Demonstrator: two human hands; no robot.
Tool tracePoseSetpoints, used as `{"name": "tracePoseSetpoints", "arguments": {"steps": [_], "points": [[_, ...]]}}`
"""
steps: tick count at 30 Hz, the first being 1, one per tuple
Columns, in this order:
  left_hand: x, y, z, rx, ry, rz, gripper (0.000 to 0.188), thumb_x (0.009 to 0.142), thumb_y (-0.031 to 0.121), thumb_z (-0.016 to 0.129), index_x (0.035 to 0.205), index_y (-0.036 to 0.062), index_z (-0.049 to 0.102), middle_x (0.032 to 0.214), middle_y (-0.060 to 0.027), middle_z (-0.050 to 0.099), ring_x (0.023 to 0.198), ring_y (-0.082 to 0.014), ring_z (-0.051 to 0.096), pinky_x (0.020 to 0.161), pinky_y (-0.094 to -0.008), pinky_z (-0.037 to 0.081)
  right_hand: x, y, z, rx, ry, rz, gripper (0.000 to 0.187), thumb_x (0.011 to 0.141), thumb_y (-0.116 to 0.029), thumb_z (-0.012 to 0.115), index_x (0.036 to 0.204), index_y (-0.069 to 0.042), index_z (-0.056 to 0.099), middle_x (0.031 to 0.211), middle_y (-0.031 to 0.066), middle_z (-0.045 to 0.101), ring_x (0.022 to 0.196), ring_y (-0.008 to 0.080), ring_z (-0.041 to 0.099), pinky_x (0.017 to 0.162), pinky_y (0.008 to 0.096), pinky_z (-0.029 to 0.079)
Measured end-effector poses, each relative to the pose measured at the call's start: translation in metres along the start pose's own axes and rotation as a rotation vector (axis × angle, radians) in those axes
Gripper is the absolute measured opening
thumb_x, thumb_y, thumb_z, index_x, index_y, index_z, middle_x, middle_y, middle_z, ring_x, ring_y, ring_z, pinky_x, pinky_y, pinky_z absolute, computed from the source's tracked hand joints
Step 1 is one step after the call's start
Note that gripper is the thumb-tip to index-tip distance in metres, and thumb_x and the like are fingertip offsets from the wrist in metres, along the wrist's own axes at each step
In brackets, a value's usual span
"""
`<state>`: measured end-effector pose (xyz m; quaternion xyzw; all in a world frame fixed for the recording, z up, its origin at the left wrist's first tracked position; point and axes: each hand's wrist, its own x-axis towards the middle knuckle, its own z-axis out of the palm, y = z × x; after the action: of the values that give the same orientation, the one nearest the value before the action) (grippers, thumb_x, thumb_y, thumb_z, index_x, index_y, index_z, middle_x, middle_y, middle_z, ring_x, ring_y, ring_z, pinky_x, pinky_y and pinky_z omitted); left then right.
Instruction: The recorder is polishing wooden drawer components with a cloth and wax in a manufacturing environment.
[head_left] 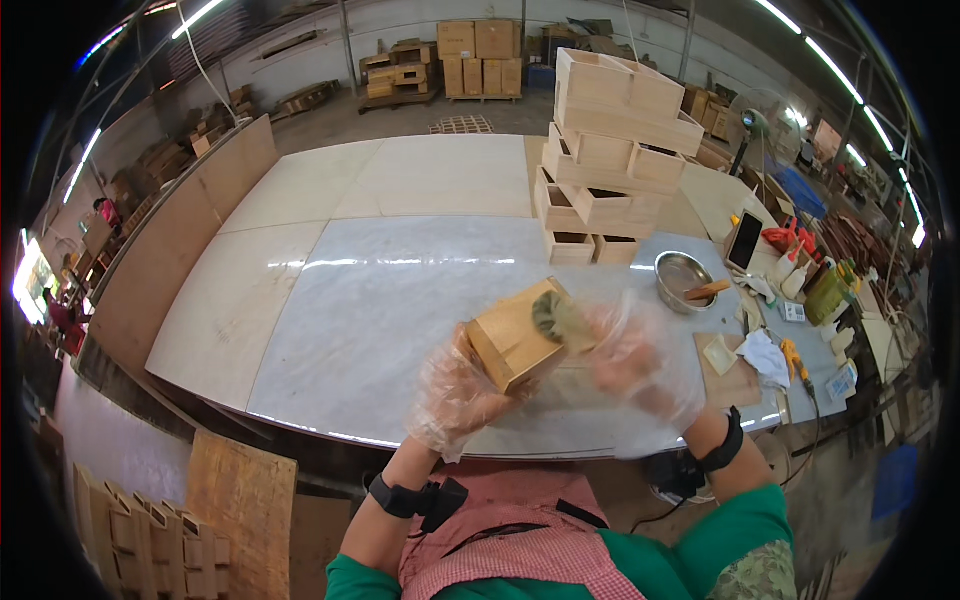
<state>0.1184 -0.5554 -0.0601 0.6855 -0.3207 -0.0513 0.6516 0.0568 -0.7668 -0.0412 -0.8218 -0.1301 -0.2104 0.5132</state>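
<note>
My left hand (460, 393), in a thin clear plastic glove, grips a small wooden box (507, 338) from its left side and below. The box is held tilted above the work table, its surface a glossy golden tan, darker than the pale stacked boxes. In a similar glove, my right hand (635, 355) is blurred by motion at the right of the box. It holds a grey-green pad or wad of cloth (548, 316) against the box's upper right side; the exact kind is not clear.
Pale wooden boxes (610, 150) stand stacked at the far right of the pale table (350, 330). Right of my hands are a metal bowl (672, 268) with a wooden-handled brush (708, 290), a white cloth (763, 358), a phone (744, 241) and several bottles (830, 292). A board (180, 250) walls the left edge.
</note>
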Motion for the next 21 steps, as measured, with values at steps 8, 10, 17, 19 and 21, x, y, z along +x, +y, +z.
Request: {"name": "tracePoseSetpoints", "arguments": {"steps": [8, 10, 17, 19, 21], "points": [[-0.006, -0.013, -0.009, -0.043, -0.03, -0.073, 0.058, 0.069, 0.01, 0.081, 0.117, 0.0044, 0.049, 0.116, -0.005, 0.06, 0.106, -0.0147, 0.058, 0.093, -0.0299, 0.048, 0.012, -0.043, 0.026, -0.384, -0.157, -0.593, 0.019, 0.087, -0.021, 0.062, 0.101, -0.009, 0.064, 0.083, 0.0085, 0.06, 0.069, 0.0252, 0.055, 0.061, 0.0327, 0.047], [-0.005, -0.008, -0.006, 0.095, -0.034, 0.082, 0.06, 0.069, 0.012, 0.082, 0.118, 0.0044, 0.048, 0.117, -0.0057, 0.06, 0.108, -0.0152, 0.058, 0.093, -0.0303, 0.047, 0.01, -0.05, 0.0, -0.497, -0.306, -0.219, 0.019, 0.089, -0.021, 0.061, 0.104, -0.01, 0.065, 0.08, 0.0085, 0.06, 0.066, 0.0253, 0.053, 0.058, 0.0365, 0.046], [-0.004, 0.0, -0.01, -0.061, -0.03, -0.067, 0.078, 0.067, 0.023, 0.087, 0.126, 0.0038, 0.039, 0.125, -0.0087, 0.056, 0.115, -0.0169, 0.055, 0.096, -0.0314, 0.046, 0.02, 0.028, -0.025, -0.838, -0.199, -0.158, 0.035, 0.096, -0.024, 0.057, 0.125, -0.005, 0.055, 0.097, 0.0059, 0.055, 0.086, 0.015, 0.053, 0.078, 0.0267, 0.045], [-0.001, 0.003, -0.007, -0.033, -0.051, -0.044, 0.08, 0.067, 0.023, 0.087, 0.127, 0.0036, 0.038, 0.125, -0.0087, 0.056, 0.115, -0.0171, 0.055, 0.097, -0.0314, 0.046, 0.049, 0.051, -0.035, 0.402, -0.193, 0.206, 0.039, 0.097, -0.022, 0.055, 0.13, -0.002, 0.049, 0.107, 0.004, 0.051, 0.094, 0.0122, 0.049, 0.089, 0.0246, 0.042], [0.001, 0.005, -0.002, -0.176, -0.019, -0.082, 0.079, 0.067, 0.022, 0.087, 0.127, 0.0031, 0.038, 0.124, -0.0089, 0.056, 0.115, -0.0173, 0.055, 0.097, -0.0311, 0.046, 0.064, 0.061, -0.029, -0.032, -0.178, -0.014, 0.035, 0.098, -0.02, 0.053, 0.127, -0.002, 0.051, 0.104, 0.0022, 0.052, 0.092, 0.0122, 0.051, 0.086, 0.0255, 0.045]]}}
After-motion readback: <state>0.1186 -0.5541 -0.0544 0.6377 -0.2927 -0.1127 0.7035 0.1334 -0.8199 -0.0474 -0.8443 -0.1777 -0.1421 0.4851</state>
